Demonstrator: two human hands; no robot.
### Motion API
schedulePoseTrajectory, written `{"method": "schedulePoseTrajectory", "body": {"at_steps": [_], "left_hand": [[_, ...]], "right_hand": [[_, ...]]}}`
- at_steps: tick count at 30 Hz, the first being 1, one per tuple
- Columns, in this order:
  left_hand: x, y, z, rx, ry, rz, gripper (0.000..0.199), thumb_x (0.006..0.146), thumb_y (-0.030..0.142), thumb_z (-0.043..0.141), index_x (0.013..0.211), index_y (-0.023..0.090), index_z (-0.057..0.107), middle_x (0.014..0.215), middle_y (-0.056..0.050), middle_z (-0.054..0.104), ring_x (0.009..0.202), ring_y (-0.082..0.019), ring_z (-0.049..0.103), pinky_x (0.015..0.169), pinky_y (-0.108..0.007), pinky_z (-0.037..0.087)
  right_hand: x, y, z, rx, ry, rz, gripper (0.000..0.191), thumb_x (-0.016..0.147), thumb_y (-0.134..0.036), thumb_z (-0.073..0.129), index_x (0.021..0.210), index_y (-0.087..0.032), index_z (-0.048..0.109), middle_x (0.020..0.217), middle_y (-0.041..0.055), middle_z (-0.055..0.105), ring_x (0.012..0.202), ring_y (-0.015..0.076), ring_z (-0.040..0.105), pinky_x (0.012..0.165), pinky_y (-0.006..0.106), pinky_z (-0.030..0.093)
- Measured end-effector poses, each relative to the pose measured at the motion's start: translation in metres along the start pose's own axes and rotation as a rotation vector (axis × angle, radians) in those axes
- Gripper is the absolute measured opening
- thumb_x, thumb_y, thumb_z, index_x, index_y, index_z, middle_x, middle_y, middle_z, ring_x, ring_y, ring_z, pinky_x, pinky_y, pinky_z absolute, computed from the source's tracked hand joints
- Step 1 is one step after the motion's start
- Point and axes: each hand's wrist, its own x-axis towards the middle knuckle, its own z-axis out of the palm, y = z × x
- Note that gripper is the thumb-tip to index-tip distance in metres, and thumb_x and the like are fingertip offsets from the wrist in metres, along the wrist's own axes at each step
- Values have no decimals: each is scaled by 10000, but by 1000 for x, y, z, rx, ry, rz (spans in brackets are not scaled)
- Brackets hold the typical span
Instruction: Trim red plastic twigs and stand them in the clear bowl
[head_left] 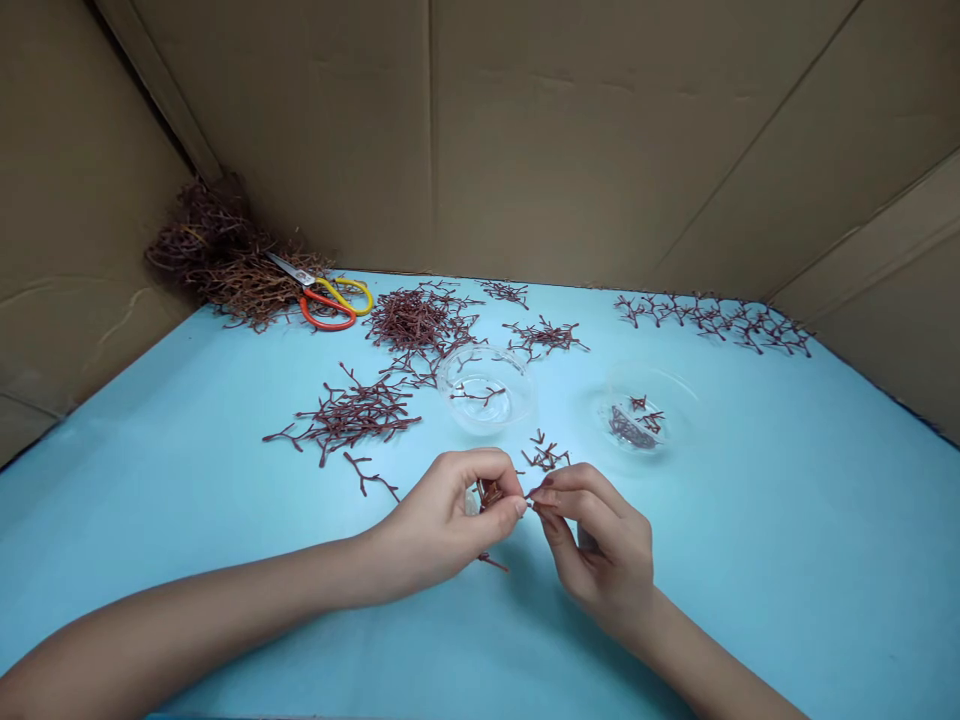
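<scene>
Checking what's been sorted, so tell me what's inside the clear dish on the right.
The clear plastic dish holds two small reddish-brown sprigs and a dark curved clump. Anything beneath the clump is covered and cannot be seen.

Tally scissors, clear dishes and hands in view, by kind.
Scissors: 1
Clear plastic dishes: 2 (left dish, right dish)
Hands: 2 (left hand, right hand)
Total: 5
</scene>
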Motion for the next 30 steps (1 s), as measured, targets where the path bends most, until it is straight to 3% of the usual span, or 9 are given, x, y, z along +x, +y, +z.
{"method": "schedulePoseTrajectory", "body": {"at_steps": [9,16,23,27,30], "left_hand": [[1,1,-1,66,-23,-4,139,708,193,460,578,143,454,549,41,408,536,-76,371,510,-183,301],[3,1,-3,90,35,-29,135,705,206,459,588,138,464,532,41,422,548,-83,380,532,-190,294],[4,-2,-1,47,15,-69,133,693,188,464,572,132,455,514,43,405,530,-76,356,514,-188,275],[4,2,0,-61,-32,-155,140,691,172,470,562,132,437,483,59,353,467,-56,292,452,-175,234],[4,3,0,-98,-44,-167,135,690,152,476,562,129,440,476,64,348,454,-49,271,431,-169,213]], "right_hand": [[0,4,-4,-4,-54,-7,228,702,37,442,766,-178,484,682,20,498,609,99,506,509,203,447],[-7,8,-15,1,-121,3,300,737,-90,504,1022,-168,451,838,92,565,778,169,544,506,253,480],[-6,3,-12,-142,-70,-23,160,752,-83,518,876,-182,494,717,56,606,669,134,594,530,223,508],[-6,5,-14,-182,-84,-108,107,776,-167,517,878,-185,492,714,67,633,655,134,612,545,223,518],[-7,6,-13,-181,-89,-133,106,785,-130,489,865,-198,480,672,43,631,606,117,605,512,200,511]]}}
